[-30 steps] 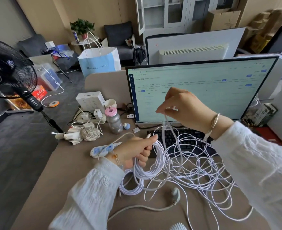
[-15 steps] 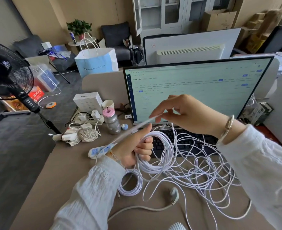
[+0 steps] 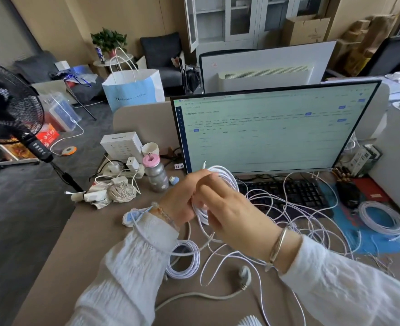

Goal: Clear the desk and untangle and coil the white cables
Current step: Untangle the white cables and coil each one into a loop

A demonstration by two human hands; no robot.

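Note:
My left hand (image 3: 182, 198) grips a coil of white cable (image 3: 227, 177) held above the desk in front of the monitor. My right hand (image 3: 231, 212) sits against the same coil from the right, its fingers curled round the strands. A loose tangle of white cable (image 3: 307, 222) spreads over the desk and across the black keyboard (image 3: 295, 191). A small finished coil (image 3: 184, 260) lies below my left wrist. Another finished coil (image 3: 382, 217) lies at the far right on a blue mat.
A monitor (image 3: 271, 128) stands behind the keyboard. A pink-capped bottle (image 3: 155, 172), a white box (image 3: 121, 144), chargers and crumpled paper (image 3: 109, 194) crowd the back left. A power strip (image 3: 133, 215) and a grey plug (image 3: 244, 275) lie near me. A black fan (image 3: 8, 104) stands left.
My right hand has come down from in front of the monitor and now meets my left hand at the coil. The cable end it held up has been laid onto the coil.

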